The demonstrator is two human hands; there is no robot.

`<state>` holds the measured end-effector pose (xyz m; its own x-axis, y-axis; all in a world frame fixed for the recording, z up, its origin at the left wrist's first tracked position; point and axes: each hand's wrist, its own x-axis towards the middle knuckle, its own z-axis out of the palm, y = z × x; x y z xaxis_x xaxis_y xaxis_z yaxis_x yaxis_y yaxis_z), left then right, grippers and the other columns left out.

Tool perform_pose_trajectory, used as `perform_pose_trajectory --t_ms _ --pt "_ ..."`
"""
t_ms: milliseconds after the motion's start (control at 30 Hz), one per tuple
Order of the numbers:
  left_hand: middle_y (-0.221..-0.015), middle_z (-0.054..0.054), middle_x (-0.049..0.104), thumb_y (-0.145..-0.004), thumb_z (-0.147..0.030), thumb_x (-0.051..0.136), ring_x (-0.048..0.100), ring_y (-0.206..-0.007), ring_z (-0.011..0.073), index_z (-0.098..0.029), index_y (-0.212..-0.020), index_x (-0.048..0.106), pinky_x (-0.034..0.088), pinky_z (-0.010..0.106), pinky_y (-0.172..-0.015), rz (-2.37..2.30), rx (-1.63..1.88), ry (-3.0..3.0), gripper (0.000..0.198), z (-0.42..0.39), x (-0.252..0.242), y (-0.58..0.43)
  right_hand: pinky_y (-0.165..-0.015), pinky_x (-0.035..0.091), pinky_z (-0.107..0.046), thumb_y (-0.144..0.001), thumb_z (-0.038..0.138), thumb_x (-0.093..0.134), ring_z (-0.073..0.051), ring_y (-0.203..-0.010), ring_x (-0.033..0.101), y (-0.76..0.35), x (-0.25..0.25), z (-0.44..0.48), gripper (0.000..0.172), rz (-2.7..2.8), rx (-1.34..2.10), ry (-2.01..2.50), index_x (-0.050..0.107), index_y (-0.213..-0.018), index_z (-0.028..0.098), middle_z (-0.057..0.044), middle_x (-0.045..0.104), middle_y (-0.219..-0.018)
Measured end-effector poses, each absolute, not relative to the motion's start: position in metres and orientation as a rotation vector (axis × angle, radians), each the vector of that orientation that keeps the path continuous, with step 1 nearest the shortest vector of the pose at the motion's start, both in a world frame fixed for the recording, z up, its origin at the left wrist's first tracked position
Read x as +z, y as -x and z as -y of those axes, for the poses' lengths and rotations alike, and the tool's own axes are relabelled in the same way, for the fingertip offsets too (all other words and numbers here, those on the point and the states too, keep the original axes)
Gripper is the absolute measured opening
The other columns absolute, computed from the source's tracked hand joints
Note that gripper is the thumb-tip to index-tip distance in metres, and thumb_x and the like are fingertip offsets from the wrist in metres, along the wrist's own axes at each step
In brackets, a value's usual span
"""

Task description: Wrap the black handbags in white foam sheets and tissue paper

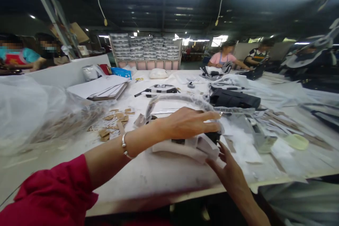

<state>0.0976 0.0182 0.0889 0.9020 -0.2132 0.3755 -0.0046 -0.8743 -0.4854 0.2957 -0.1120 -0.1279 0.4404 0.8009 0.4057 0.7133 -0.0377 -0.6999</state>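
Note:
A handbag point(178, 141) lies in front of me on the work table, partly covered with white wrapping point(182, 152). Its arched handle point(180, 98) is sleeved in clear plastic. My left hand point(189, 122) reaches across the top of the bag, with two fingers stretched out and apart at its right end, near a small metal fitting. The left thumb is hidden. Lower down, my right hand point(225, 164) grips the bag's right end between thumb and fingers. Some of its fingertips are out of sight behind the bag and the wrapping.
Brown cardboard scraps point(116, 122) and clear plastic sheeting point(45, 113) lie at left. Beyond are a paper stack point(106, 90), a blue box point(121, 73) and yellow scissors point(139, 79). A black bag point(234, 98) lies at right, near a pale yellow disc point(298, 141). Co-workers sit farther back.

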Motion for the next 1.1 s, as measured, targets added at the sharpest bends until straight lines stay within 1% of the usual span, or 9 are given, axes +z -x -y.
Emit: perform_pose_trajectory --t_ms 67,133,233,300,433,600,667,800,1100 --pt "-0.143 0.006 0.052 -0.095 -0.01 0.043 0.066 -0.099 0.0129 -0.024 -0.127 0.055 0.053 0.021 -0.068 -0.106 -0.676 2.695 0.037 -0.023 0.069 -0.096 -0.079 0.06 -0.042 -0.084 0.05 0.063 -0.027 -0.092 0.072 -0.3 -0.145 0.113 0.069 1.274 0.201 1.754 0.042 -0.143 0.02 -0.013 0.068 -0.119" --pt "-0.135 0.007 0.06 -0.098 -0.017 0.044 0.066 -0.104 0.0146 -0.022 -0.123 0.058 0.054 0.025 -0.085 -0.037 -0.758 2.772 0.029 -0.03 0.052 -0.096 -0.082 0.06 -0.041 -0.086 0.044 0.063 -0.025 -0.092 0.072 -0.305 -0.155 0.115 0.055 1.301 0.162 1.732 0.052 -0.135 0.021 -0.01 0.07 -0.114" --pt "-0.122 0.008 0.067 -0.098 -0.022 0.049 0.065 -0.109 0.0189 -0.021 -0.12 0.06 0.051 0.034 -0.096 0.18 -0.793 2.836 0.025 -0.048 0.027 -0.097 -0.086 0.057 -0.039 -0.092 0.032 0.057 -0.023 -0.096 0.07 -0.303 -0.16 0.116 0.028 1.403 -0.048 1.71 0.065 -0.117 0.023 -0.007 0.072 -0.107" --pt "-0.129 0.012 0.063 -0.096 -0.029 0.054 0.059 -0.119 0.0251 -0.019 -0.126 0.057 0.046 0.042 -0.103 0.482 -0.755 2.86 0.032 -0.066 0.01 -0.098 -0.086 0.055 -0.039 -0.095 0.026 0.053 -0.023 -0.096 0.069 -0.298 -0.159 0.116 0.02 1.457 -0.206 1.709 0.07 -0.105 0.023 -0.007 0.073 -0.103" --pt "-0.123 0.011 0.065 -0.093 -0.047 0.058 0.062 -0.111 0.0279 -0.02 -0.125 0.058 0.049 0.042 -0.096 0.82 -0.285 3.041 0.042 -0.1 -0.021 -0.093 -0.085 0.052 -0.038 -0.095 0.019 0.053 -0.021 -0.093 0.066 -0.288 -0.156 0.115 0.017 1.48 -0.346 1.732 0.069 -0.098 0.02 -0.007 0.073 -0.099" --pt "-0.116 0.006 0.068 -0.098 -0.049 0.041 0.063 -0.104 0.025 -0.025 -0.112 0.064 0.051 0.036 -0.087 0.977 -0.231 3.041 0.036 -0.12 -0.027 -0.098 -0.085 0.05 -0.036 -0.094 0.016 0.051 -0.02 -0.092 0.065 -0.288 -0.155 0.115 0.018 1.475 -0.347 1.739 0.068 -0.099 0.02 -0.006 0.072 -0.099" --pt "-0.122 0.006 0.066 -0.099 -0.05 0.034 0.062 -0.109 0.0259 -0.025 -0.115 0.064 0.049 0.037 -0.091 1.04 -0.229 3.03 0.042 -0.133 -0.024 -0.11 -0.086 0.05 -0.036 -0.094 0.015 0.051 -0.02 -0.092 0.065 -0.288 -0.155 0.115 0.019 1.468 -0.342 1.741 0.068 -0.098 0.02 -0.007 0.072 -0.099" --pt "-0.141 0.01 0.056 -0.095 -0.049 0.041 0.051 -0.129 0.0284 -0.02 -0.126 0.06 0.037 0.039 -0.108 1.087 -0.12 3.066 0.046 -0.164 -0.029 -0.135 -0.083 0.049 -0.035 -0.093 0.015 0.051 -0.02 -0.09 0.064 -0.286 -0.154 0.114 0.019 1.434 -0.324 1.757 0.068 -0.097 0.021 -0.006 0.072 -0.099" --pt "-0.141 0.012 0.056 -0.096 -0.054 0.028 0.054 -0.128 0.0292 -0.018 -0.137 0.05 0.038 0.042 -0.109 1.195 -0.01 3.112 0.059 -0.151 -0.05 -0.119 -0.082 0.048 -0.034 -0.091 0.014 0.051 -0.02 -0.089 0.063 -0.285 -0.149 0.114 0.019 1.404 -0.312 1.755 0.068 -0.094 0.021 -0.006 0.072 -0.097"
